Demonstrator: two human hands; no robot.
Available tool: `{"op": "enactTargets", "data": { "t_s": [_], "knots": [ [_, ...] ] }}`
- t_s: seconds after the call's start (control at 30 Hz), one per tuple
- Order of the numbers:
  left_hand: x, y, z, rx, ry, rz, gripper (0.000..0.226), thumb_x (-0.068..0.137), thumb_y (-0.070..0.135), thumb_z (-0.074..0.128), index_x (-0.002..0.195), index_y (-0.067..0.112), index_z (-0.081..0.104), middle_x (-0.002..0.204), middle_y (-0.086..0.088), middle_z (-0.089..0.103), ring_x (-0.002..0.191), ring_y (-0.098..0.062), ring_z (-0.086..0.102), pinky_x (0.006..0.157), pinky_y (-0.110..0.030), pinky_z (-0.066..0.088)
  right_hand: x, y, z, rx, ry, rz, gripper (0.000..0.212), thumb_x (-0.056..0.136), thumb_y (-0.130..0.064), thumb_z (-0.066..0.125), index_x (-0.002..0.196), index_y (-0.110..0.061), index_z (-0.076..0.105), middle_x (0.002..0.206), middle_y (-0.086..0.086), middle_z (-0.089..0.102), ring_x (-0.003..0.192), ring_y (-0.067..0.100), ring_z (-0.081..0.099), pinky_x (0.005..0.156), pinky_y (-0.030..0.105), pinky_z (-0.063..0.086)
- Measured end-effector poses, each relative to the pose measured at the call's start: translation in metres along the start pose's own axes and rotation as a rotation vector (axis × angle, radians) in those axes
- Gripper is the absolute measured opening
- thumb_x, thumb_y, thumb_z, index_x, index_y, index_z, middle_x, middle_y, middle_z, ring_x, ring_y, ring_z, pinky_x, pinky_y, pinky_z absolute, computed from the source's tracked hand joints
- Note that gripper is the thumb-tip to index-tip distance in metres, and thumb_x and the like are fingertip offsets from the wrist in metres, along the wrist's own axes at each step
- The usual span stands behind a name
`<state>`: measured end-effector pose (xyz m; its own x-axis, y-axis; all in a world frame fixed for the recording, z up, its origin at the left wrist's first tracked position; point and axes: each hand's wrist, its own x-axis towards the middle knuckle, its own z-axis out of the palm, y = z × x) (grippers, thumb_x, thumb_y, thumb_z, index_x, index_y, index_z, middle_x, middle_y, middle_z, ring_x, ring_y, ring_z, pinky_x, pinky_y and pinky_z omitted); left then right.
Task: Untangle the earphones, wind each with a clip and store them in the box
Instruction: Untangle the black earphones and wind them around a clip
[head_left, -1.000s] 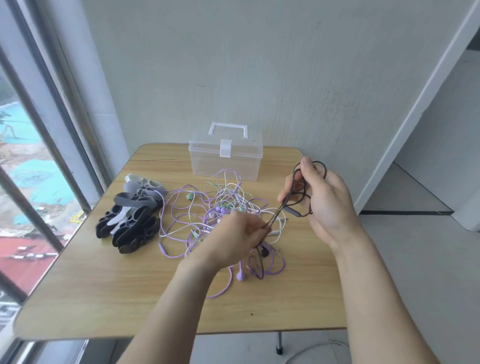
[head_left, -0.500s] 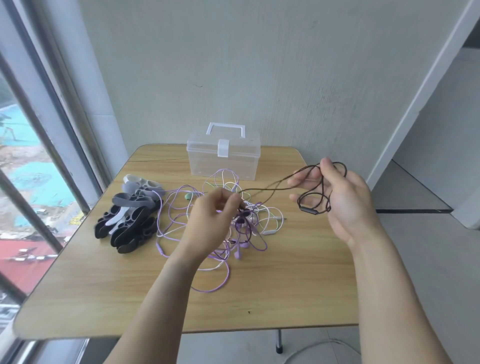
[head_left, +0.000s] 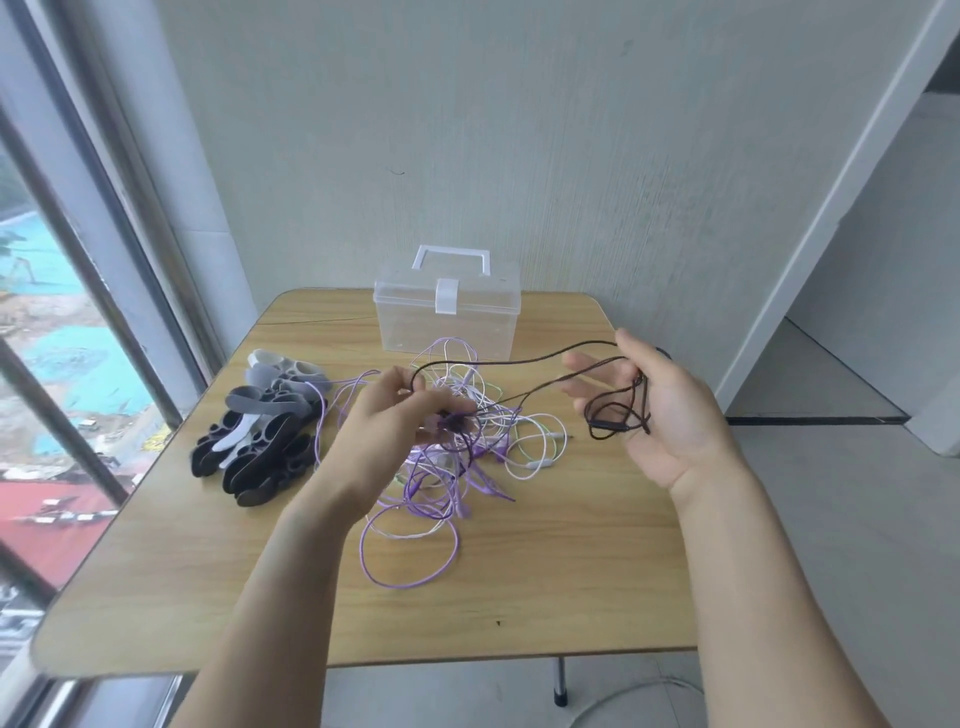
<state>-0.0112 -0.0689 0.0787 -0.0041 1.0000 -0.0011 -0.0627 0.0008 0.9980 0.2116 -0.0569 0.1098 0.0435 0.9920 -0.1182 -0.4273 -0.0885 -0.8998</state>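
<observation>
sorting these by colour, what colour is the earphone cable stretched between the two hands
Black earphone cable, running from the left hand to the right hand; it shows best in the head view.

A wooden table (head_left: 571, 571) bears a clear box (head_left: 447, 317), tangled earphones (head_left: 441, 483) and clips (head_left: 260, 431).

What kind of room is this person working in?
Probably a plain room or enclosed balcony high up in a building, not a workshop. A small wooden folding table stands against a bare wall, beside a tall window that looks down on rooftops, with a doorway on the right.

clips (head_left: 260, 426) left of earphones (head_left: 457, 457), box (head_left: 447, 312) behind
</observation>
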Motion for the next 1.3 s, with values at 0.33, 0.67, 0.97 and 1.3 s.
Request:
{"op": "enactTargets", "data": {
  "t_s": [0.33, 0.67, 0.97, 1.3],
  "knots": [
    [-0.005, -0.004, -0.012, 0.380, -0.144, 0.098, 0.049, 0.068, 0.039, 0.082, 0.081, 0.011, 0.045, 0.096, -0.006, 0.070, 0.074, -0.015, 0.070, 0.075, -0.035, 0.049, 0.000, -0.001, 0.004, 0.129, 0.038, -0.093, 0.040, 0.103, -0.027, 0.050, 0.065, -0.018, 0.040, 0.074, 0.010, 0.074, 0.061, 0.026, 0.072, 0.046, 0.021, 0.048],
    [-0.002, -0.008, -0.014, 0.518, -0.122, 0.125, 0.036, 0.066, 0.039, 0.087, 0.096, 0.027, 0.072, 0.059, 0.010, 0.060, 0.055, -0.008, 0.047, 0.057, -0.020, 0.037, -0.004, -0.002, 0.007, -0.162, 0.113, -0.267, 0.038, 0.102, -0.032, 0.053, 0.069, -0.016, 0.045, 0.068, 0.000, 0.068, 0.044, 0.017, 0.059, 0.049, 0.025, 0.039],
    [-0.001, -0.017, -0.008, 0.486, -0.180, 0.194, 0.012, 0.082, 0.021, 0.082, 0.089, 0.017, 0.073, 0.077, 0.001, 0.076, 0.077, -0.014, 0.071, 0.075, -0.040, 0.052, 0.000, -0.001, 0.000, -0.226, 0.156, -0.365, 0.043, 0.105, -0.034, 0.049, 0.066, -0.018, 0.038, 0.062, 0.000, 0.045, 0.040, 0.011, 0.037, 0.039, 0.015, 0.026],
    [0.005, -0.020, -0.012, 0.483, 0.014, 0.194, 0.016, 0.097, 0.022, 0.062, 0.092, 0.013, 0.074, 0.062, 0.004, 0.064, 0.052, -0.009, 0.050, 0.056, -0.021, 0.043, 0.001, -0.002, -0.013, -0.564, 0.061, -0.274, 0.046, 0.101, -0.033, 0.056, 0.069, -0.020, 0.025, 0.057, -0.002, 0.025, 0.048, 0.016, 0.021, 0.053, 0.034, 0.014]
  ]
}}
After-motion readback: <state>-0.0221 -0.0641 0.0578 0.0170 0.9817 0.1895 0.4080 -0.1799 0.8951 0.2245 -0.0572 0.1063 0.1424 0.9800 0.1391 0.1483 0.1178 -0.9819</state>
